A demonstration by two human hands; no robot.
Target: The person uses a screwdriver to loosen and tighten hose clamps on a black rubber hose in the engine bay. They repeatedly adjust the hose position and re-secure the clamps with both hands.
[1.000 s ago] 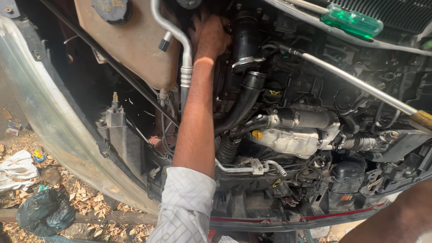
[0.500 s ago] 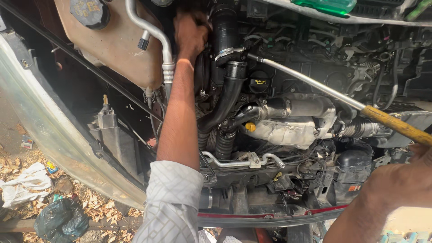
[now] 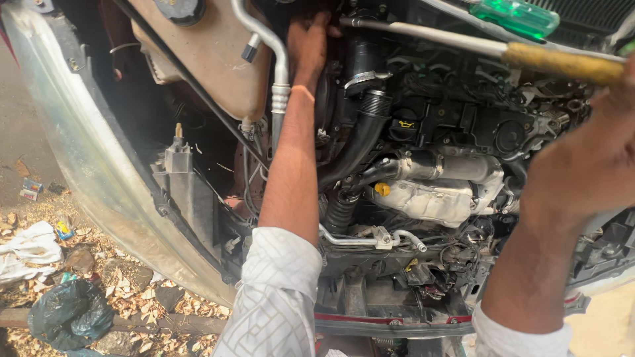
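Under the raised hood, the engine bay fills your view, and the view itself has swung since a second ago: your right hand, which was barely at the lower edge, now sits large in the foreground at the right. With it, the long tool with the yellow handle has risen from low on the right to lie across the top of the engine, its metal shaft reaching leftward almost to your other hand. To my eye that brings the tool's tip to the spot your left hand is working at.

Your left arm runs up the middle from the white patterned sleeve. Your left hand has kept its place deep at the back, beside the black intake hose and the silver pipe next to the beige reservoir. Its fingers curl down into the dark; I cannot tell whether they clasp anything.

Your right hand is closed near the yellow handle's end, but the handle runs out of frame there, so the hold itself is hidden.
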